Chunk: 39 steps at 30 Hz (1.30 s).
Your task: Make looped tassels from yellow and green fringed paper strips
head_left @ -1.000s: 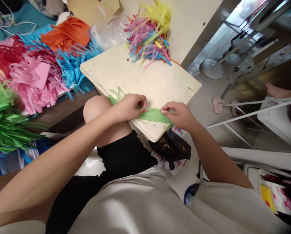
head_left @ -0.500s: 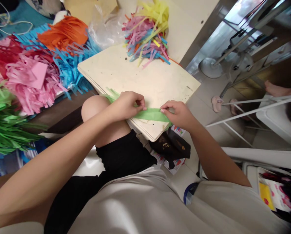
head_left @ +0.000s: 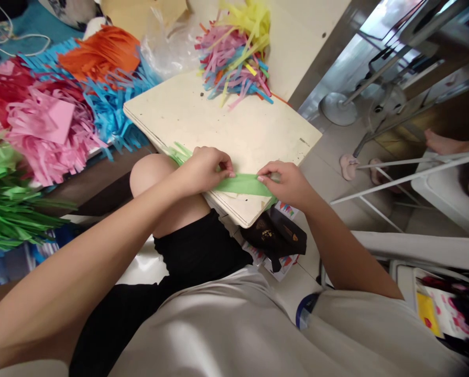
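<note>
A strip of green tissue paper (head_left: 244, 184) lies along the near edge of a cream board (head_left: 222, 123). My left hand (head_left: 210, 168) pinches the strip's upper edge between thumb and fingertips. At the strip's right end, my right hand (head_left: 283, 182) has the same edge between thumb and forefinger. Between the two pinches the paper stretches nearly flat. Fringed green ends show beyond my left wrist, and part of the strip is hidden under that hand.
Beyond the board lies a bundle of mixed paper tassels (head_left: 238, 57). Fringed paper in pink (head_left: 41, 118), orange (head_left: 100, 51), blue (head_left: 116, 104) and green (head_left: 10, 204) is heaped at left. A dark bag (head_left: 275, 235) sits below the board; another person's foot (head_left: 440, 141) appears at right.
The whole view has shifted very slightly. Both hands keep their pinches on the green paper, with almost no visible movement.
</note>
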Available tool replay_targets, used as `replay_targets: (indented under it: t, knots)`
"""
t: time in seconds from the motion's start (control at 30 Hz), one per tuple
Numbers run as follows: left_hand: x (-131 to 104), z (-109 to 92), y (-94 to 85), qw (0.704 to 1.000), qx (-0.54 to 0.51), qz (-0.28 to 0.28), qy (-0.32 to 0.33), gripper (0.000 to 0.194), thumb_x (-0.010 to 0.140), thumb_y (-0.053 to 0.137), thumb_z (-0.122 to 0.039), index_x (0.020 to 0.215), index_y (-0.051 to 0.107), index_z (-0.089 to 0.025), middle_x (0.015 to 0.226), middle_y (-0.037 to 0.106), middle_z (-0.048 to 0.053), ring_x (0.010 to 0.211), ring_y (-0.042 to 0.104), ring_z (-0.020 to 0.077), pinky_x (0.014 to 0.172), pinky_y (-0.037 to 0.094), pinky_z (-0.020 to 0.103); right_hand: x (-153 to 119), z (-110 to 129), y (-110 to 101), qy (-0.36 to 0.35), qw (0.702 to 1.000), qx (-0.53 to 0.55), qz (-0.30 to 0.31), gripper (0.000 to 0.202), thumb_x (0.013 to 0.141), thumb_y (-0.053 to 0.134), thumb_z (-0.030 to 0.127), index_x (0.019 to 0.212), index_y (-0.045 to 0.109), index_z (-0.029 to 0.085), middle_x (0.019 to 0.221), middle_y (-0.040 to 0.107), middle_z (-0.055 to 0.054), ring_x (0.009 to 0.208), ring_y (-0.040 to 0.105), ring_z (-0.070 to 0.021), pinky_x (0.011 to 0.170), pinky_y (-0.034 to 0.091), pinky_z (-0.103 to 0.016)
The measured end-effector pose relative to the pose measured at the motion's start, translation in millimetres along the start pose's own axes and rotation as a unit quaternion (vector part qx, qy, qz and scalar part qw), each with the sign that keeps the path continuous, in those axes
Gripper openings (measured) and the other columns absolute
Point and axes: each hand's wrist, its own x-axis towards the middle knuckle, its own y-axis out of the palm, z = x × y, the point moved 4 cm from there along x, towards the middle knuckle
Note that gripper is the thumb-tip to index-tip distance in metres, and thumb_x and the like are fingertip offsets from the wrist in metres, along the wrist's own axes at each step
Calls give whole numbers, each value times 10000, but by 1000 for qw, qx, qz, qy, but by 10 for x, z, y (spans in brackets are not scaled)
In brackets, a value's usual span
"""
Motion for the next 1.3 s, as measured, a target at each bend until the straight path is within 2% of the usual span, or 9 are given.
replay_targets:
  t: [0.33,0.57,0.67,0.77,0.87,0.97,1.03,1.1,1.3]
  knots:
    - [15,-80,24,998,55,19,-24,201,1070,747,-266,1099,896,-134,1107,858,108,924,652,165,1209,520,405,18,6,4,26,1000,-1,2,306,1017,740,320,1163,934,134,1210,850,-101,1100,750,-162,1200,567,-387]
    - [78,71,82,999,42,-8,12,253,1056,725,-352,1057,868,-144,1075,850,113,918,657,177,1260,532,476,44,-17,24,32,999,-9,3,292,1021,735,299,1157,932,132,1212,851,-101,1101,758,-163,1221,573,-394]
    - [70,85,111,997,69,-29,33,268,1075,681,-348,1042,852,-145,1083,839,138,1070,708,246,1320,506,563,58,-32,38,31,999,-13,2,288,1015,740,300,1148,928,128,1188,849,-98,1084,746,-153,1245,573,-394]
    - [-103,-63,161,984,140,-96,51,296,1117,612,-268,1181,868,-133,1318,823,203,1372,707,369,1321,498,640,77,-50,55,31,999,-16,5,300,1018,745,325,1146,922,121,1163,848,-97,1054,735,-143,1243,578,-386]
    - [-426,-343,355,962,203,-141,112,463,1215,466,-257,1418,854,-109,1562,768,225,1508,697,385,1338,529,641,95,-57,63,31,999,-18,11,311,1023,745,344,1143,916,114,1151,848,-97,1041,732,-142,1224,581,-376]
    - [-687,-523,689,951,231,-107,176,657,1289,369,-384,1705,730,-25,1804,628,246,1705,630,390,1476,502,629,106,-45,63,32,999,-20,15,320,1029,736,345,1157,914,113,1162,849,-100,1057,742,-145,1213,577,-370]
    - [-746,-509,881,950,245,-80,176,808,1303,347,-506,1849,566,47,1937,432,275,1869,462,418,1582,418,640,113,-36,65,36,999,-26,16,320,1034,736,344,1158,911,108,1163,847,-106,1047,743,-143,1214,574,-376]
    - [-728,-423,1003,953,255,-57,156,937,1295,336,-619,1908,451,81,1982,290,291,1939,328,438,1637,338,661,123,-34,74,40,999,-34,15,311,1038,735,339,1153,909,108,1157,845,-107,1038,741,-142,1219,573,-381]
    - [-631,-243,1090,959,247,-39,137,1080,1262,331,-768,1945,376,67,1999,182,282,1970,229,427,1677,254,662,150,-26,70,39,997,-59,10,312,1050,715,349,1155,903,123,1142,834,-103,1025,717,-144,1249,563,-409]
